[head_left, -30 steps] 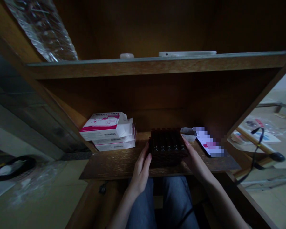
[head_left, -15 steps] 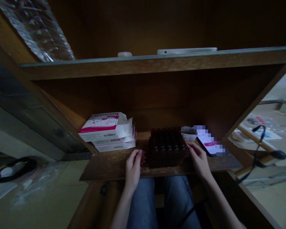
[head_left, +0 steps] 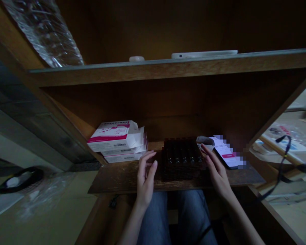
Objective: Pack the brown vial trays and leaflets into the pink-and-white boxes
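From where I stand, the dark brown stack (head_left: 183, 158) sits on the wooden board (head_left: 117, 177), close to the near edge, right of the white and pink boxes (head_left: 119, 143) and left of the phone (head_left: 225, 153). It appears to consist of thin ribbed layers laid flat on one another, with shiny points along the near part of the top; the poor light hides further detail. Judged by its look, the material is stiff, smooth and somewhat brittle, each layer light, the whole moderately heavy. Loose layers are liable to slide, so the sound hold is low on the left and right sides together, with even pressure and support beneath; avoid gripping the top layer alone. The left hand (head_left: 145, 180) is left of the stack and apart from it, fingers spread and curved, thumb standing off, palm turned toward the stack, nothing pinched. The right hand (head_left: 218, 177) is at the right side, fingers extended far and leftward, slightly parted, gripping nothing; whether a fingertip touches the stack's edge cannot be told. Beyond these fingers lies a small clear container (head_left: 206, 142), beside the phone. Both forearms reach in from the near side, angled inward, wrists nearly straight.
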`<state>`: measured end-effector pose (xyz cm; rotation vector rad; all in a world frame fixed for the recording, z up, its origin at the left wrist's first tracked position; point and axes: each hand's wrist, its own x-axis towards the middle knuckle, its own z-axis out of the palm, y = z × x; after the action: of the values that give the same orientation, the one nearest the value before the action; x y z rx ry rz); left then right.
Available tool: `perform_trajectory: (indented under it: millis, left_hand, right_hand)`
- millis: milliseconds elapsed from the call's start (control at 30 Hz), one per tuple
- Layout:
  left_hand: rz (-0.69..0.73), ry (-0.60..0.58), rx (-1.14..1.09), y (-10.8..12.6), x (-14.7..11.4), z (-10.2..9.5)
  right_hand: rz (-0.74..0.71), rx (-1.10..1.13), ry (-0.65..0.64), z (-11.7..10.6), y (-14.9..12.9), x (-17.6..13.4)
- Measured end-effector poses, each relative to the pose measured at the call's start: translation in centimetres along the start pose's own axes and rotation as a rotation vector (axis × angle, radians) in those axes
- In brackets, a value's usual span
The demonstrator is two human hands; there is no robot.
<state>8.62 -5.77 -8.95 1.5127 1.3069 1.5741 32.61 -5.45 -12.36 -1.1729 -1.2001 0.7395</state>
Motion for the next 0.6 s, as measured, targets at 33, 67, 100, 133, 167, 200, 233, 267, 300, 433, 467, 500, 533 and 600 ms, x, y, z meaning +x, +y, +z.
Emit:
perform_trajectory:
  millis: [33, 67, 100, 133, 167, 200, 233, 267, 300, 433, 467, 500, 533, 600]
  left_hand:
    - [0.067, -0.045, 0.018, 0.7, 0.1, 0.0]
    - [0.133, -0.100, 0.038, 1.3, 0.3, 0.1]
    - [0.190, -0.159, 0.062, 1.8, 0.5, 0.1]
    - [0.235, -0.219, 0.086, 2.2, 0.8, 0.2]
    - [0.265, -0.276, 0.110, 2.5, 1.0, 0.2]
    - [0.280, -0.322, 0.130, 2.6, 1.2, 0.3]
    - [0.281, -0.355, 0.143, 2.7, 1.4, 0.3]
    - [0.277, -0.374, 0.153, 2.6, 1.5, 0.3]
    - [0.271, -0.383, 0.160, 2.4, 1.6, 0.4]
    - [0.274, -0.361, 0.186, 1.9, 1.5, 0.5]
    - [0.277, -0.353, 0.191, 1.8, 1.5, 0.6]
    - [0.278, -0.346, 0.193, 1.7, 1.5, 0.6]
    - [0.275, -0.340, 0.192, 1.7, 1.4, 0.7]
    - [0.264, -0.333, 0.189, 1.7, 1.4, 0.8]
  right_hand:
    - [-0.025, -0.015, -0.021, -0.1, -0.4, -0.1]
    - [-0.058, -0.031, -0.042, -0.2, -0.8, -0.3]
    - [-0.096, -0.045, -0.065, -0.3, -1.3, -0.4]
    - [-0.134, -0.059, -0.097, -0.4, -1.7, -0.4]
    - [-0.167, -0.075, -0.133, -0.4, -2.1, -0.4]
    - [-0.192, -0.090, -0.173, -0.5, -2.4, -0.4]
    - [-0.207, -0.100, -0.210, -0.5, -2.6, -0.3]
    - [-0.214, -0.109, -0.238, -0.5, -2.8, -0.3]
    - [-0.219, -0.117, -0.255, -0.5, -2.9, -0.2]
    - [-0.232, -0.125, -0.274, -0.6, -2.7, -0.2]
    - [-0.230, -0.124, -0.280, -0.6, -2.6, -0.3]
    - [-0.225, -0.125, -0.283, -0.6, -2.5, -0.3]
    - [-0.220, -0.130, -0.285, -0.6, -2.4, -0.4]
    - [-0.215, -0.138, -0.282, -0.6, -2.3, -0.4]
